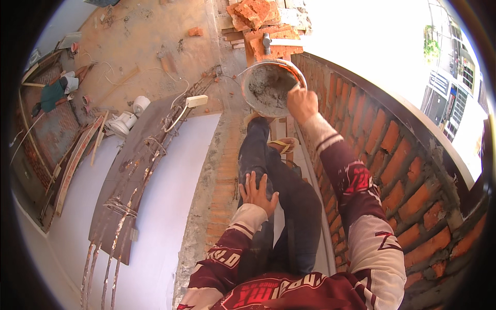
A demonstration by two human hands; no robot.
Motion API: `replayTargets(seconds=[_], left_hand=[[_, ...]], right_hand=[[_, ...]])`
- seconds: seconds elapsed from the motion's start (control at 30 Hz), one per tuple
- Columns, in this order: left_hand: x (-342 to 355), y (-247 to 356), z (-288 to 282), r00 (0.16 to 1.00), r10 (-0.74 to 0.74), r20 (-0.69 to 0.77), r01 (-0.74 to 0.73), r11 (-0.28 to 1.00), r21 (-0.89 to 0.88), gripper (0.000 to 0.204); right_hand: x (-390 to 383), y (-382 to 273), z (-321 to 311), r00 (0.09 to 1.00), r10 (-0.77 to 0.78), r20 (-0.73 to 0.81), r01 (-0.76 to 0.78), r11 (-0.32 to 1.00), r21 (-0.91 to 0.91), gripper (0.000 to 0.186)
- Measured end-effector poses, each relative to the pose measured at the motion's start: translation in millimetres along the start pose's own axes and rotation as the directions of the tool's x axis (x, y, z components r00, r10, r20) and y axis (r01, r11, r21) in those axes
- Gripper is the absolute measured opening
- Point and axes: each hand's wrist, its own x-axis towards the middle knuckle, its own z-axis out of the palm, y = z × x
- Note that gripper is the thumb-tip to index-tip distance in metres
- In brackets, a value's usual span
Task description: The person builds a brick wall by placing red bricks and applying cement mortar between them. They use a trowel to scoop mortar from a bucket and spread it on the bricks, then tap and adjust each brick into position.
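My right hand (303, 103) is closed in a fist at the near right rim of a round bucket (248, 95). What it grips is mostly hidden by the fingers. Grey wet mortar (264, 85) fills part of the bucket. My left hand (258, 194) rests flat on my dark-trousered leg, fingers spread and holding nothing. Just beyond the bucket, a hammer (267, 44) with a pale handle lies on stacked orange bricks (253, 13).
A brick wall (398, 155) with rough mortar joints runs along my right. To the left are a brown board (126, 175), rusty rebar (119, 232) and a white power strip (197, 101) with a cord. Farther left, another person (54, 95) bends over.
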Motion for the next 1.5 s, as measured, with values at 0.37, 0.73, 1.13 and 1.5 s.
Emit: replayTargets(seconds=[0.37, 0.73, 1.13, 1.5], left_hand=[[3, 5, -6, 0.999, -0.004, 0.052, 0.005, 1.0, -0.004, 0.079], [7, 1, -10, 0.999, -0.001, 0.047, 0.001, 1.0, 0.0, 0.078], [7, 4, -11, 1.0, -0.006, 0.02, 0.005, 0.999, 0.031, 0.078], [8, 5, -8, 0.998, -0.021, 0.054, 0.02, 1.0, 0.018, 0.078]], right_hand=[[15, 11, 47, 0.917, -0.133, 0.375, -0.087, 0.852, 0.515, 0.03], [-52, 17, 52, 0.968, -0.206, -0.145, 0.204, 0.978, -0.031, 0.02], [-16, -2, 34, 0.959, -0.277, 0.061, 0.28, 0.959, -0.046, 0.012], [29, 18, 35, 0.965, -0.1, 0.243, 0.007, 0.934, 0.356, 0.025]])
